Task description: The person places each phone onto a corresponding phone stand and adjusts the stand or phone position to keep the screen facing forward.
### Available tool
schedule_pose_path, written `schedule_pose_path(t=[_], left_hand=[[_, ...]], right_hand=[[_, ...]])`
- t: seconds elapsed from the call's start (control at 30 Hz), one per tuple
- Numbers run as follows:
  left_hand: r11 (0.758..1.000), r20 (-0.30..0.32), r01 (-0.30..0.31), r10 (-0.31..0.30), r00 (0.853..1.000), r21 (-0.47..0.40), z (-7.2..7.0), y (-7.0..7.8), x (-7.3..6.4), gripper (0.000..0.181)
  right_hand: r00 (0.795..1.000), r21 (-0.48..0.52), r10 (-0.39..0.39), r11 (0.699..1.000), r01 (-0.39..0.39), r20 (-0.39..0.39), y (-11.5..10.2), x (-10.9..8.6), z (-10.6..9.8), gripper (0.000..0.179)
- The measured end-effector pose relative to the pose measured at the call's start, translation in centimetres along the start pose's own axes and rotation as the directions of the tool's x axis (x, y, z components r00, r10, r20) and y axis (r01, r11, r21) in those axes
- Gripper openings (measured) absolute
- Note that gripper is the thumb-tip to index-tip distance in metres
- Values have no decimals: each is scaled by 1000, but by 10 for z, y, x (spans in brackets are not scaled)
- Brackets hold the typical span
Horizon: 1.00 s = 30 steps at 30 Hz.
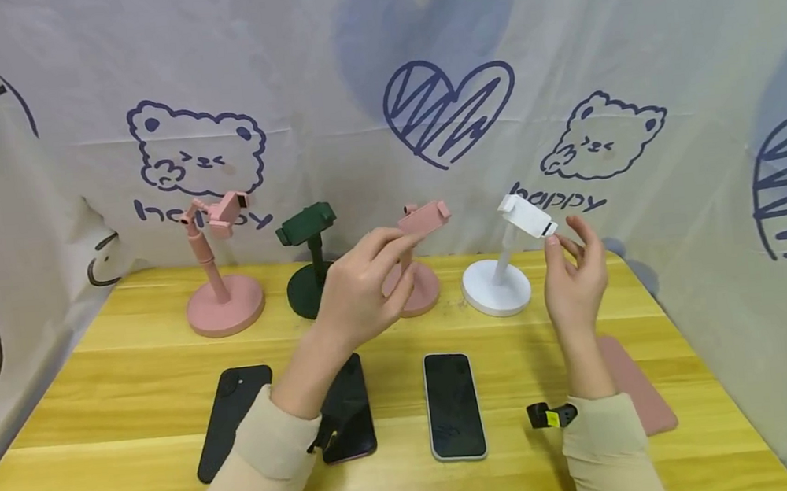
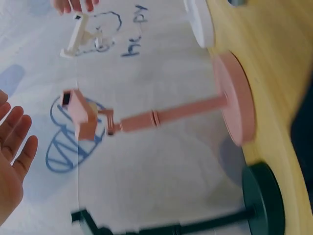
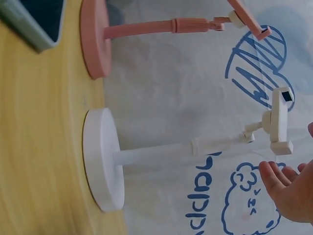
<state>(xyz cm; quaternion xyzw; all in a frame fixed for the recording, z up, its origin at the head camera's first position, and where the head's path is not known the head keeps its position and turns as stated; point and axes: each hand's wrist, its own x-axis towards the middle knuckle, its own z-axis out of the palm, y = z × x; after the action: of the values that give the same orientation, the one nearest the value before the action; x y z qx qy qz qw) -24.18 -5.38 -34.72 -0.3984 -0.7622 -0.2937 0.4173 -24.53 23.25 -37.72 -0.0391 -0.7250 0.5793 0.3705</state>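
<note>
My left hand (image 1: 365, 289), fingers loosely extended, is held up in front of a pink phone stand (image 1: 426, 216) right of centre. In the left wrist view a gap shows between that hand (image 2: 12, 152) and the stand's tilted holder (image 2: 80, 115). My right hand (image 1: 577, 283) is raised beside a white phone stand (image 1: 496, 289), its fingertips close to one end of the holder (image 1: 527, 215). Seen from the right wrist, the fingers (image 3: 274, 176) lie just below that white holder (image 3: 279, 120). Neither hand holds anything.
Left along the table's back stand a dark green phone stand (image 1: 308, 224) and another pink one (image 1: 224, 303). In front lie a black phone (image 1: 231, 419), a dark phone (image 1: 350, 416) partly behind my left arm, a light-edged phone (image 1: 454, 406) and a pink phone (image 1: 638, 388). A printed cloth (image 1: 319, 63) hangs behind.
</note>
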Motion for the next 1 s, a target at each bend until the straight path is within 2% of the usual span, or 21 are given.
schedule_pose_path(t=[0.1, 0.27, 0.43, 0.57, 0.73, 0.9, 1.0], left_hand=[[1000, 8, 8, -8, 1000, 6, 16, 4, 13, 32], [1000, 48, 1, -2, 999, 11, 43, 11, 34, 31], [996, 111, 62, -55, 992, -57, 67, 20, 54, 31], [990, 176, 123, -110, 978, -69, 85, 25, 68, 35], [978, 220, 198, -179, 959, -67, 102, 28, 83, 38], [964, 273, 259, -235, 933, -57, 116, 29, 95, 40], [953, 314, 299, -269, 911, -51, 123, 29, 99, 41]], right_hand=[[999, 33, 36, 999, -35, -16, -1, 5, 4, 46], [998, 87, 54, 995, -50, -41, 0, 12, 10, 39], [998, 133, 49, 990, -45, -29, 2, 15, 16, 35], [999, 163, 34, 986, -31, -14, 3, 16, 18, 35], [1000, 169, 26, 985, -25, -2, 4, 16, 18, 35], [1000, 157, 20, 987, -21, 12, 6, 16, 16, 34], [999, 154, 27, 988, -30, 24, 7, 16, 15, 34]])
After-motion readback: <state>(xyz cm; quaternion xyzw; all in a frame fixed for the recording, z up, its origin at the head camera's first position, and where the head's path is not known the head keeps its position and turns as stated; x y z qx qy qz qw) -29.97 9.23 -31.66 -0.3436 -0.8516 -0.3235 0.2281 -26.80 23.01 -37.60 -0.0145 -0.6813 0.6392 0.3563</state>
